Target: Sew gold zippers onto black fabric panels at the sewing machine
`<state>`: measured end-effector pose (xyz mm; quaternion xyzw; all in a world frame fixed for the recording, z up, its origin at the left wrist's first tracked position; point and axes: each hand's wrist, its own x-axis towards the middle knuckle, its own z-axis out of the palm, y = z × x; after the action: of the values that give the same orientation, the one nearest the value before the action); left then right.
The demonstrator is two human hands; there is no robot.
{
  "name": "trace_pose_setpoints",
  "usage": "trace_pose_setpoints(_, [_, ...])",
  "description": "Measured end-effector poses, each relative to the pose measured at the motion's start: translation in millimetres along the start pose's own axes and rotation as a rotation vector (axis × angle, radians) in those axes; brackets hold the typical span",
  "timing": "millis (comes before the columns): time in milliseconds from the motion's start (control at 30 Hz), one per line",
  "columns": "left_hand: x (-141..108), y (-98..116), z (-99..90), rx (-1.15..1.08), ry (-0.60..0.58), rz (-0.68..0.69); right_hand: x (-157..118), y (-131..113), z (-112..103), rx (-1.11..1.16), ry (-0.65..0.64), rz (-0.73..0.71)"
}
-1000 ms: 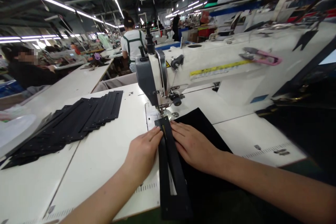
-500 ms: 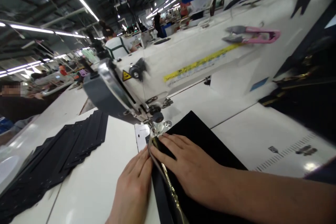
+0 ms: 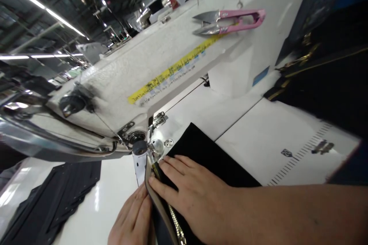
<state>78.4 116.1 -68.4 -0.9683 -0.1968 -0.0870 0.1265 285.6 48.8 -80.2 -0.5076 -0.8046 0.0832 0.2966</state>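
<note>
A black fabric piece [image 3: 207, 153] lies on the sewing machine bed, one corner toward the back. Along its left side runs a gold-toothed zipper [image 3: 176, 222], beside a raised grey-brown edge [image 3: 156, 199] that leads up to the needle area. My right hand [image 3: 195, 195] lies flat on the black fabric, fingers stretched toward the presser foot, thumb touching the raised edge. On that edge's left side, my left hand [image 3: 133, 214] rests with its fingers straight and close together, against the work; its thumb is hidden. The needle is largely hidden by the machine head [image 3: 139, 147].
Pink-handled thread snips [image 3: 232, 21] sit on the machine arm [image 3: 115, 72]. A stack of dark cut pieces [image 3: 57, 199] lies at left on the white table [image 3: 89, 206]. Dark fabric with gold zippers [image 3: 324, 80] is heaped at right. A printed ruler [image 3: 299, 155] marks the table.
The view has moved closer and swung right, so the machine head appears larger and farther left. Both hands keep nearly the same place on the fabric.
</note>
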Motion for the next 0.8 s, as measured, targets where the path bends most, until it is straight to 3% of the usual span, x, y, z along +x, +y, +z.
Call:
trace_pose_setpoints(233, [11.6,10.1,-4.2,0.037,0.029,-0.013,1.4,0.3,3.7,-0.058,0.047,-0.014])
trace_pose_setpoints(367, [13.5,20.4,-4.7,0.062,0.071,-0.007,-1.5,-2.7,2.6,-0.048,-0.029,-0.015])
trace_pose_setpoints(700, [8.9,42.9,-2.6,-0.016,0.154,-0.278,-3.1,-9.9,3.0,-0.174,-0.093,-0.102])
trace_pose_setpoints(800, [7.9,44.1,-1.0,-0.016,0.179,-0.283,-3.1,-11.5,3.0,-0.223,-0.115,-0.118])
